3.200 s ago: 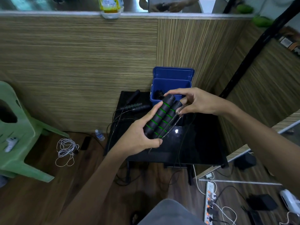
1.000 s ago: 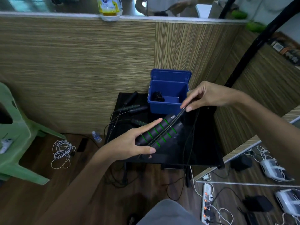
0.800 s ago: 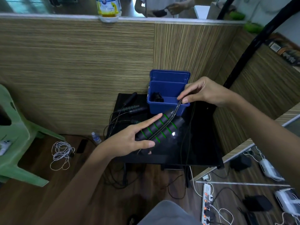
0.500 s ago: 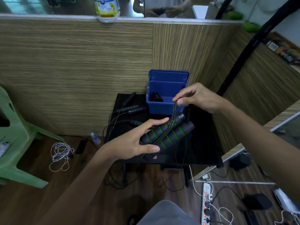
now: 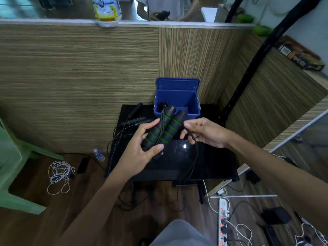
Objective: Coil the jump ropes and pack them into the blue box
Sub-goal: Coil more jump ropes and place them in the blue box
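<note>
Left hand [image 5: 140, 151] around handles [image 5: 163, 128], cord [image 5: 193, 157] partly hidden

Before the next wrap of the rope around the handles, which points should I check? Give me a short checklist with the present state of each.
1. Both green-striped handles held side by side by the left hand: ok.
2. Right hand pinches the black rope: ok.
3. One pass of rope lies along the handles: ok.
4. All rope coiled: not ok; a length hangs down below the right hand, past the edge of the black table.
5. Blue box open, lid up: ok.
6. Room left in the box: cannot tell; something dark lies inside.
</note>
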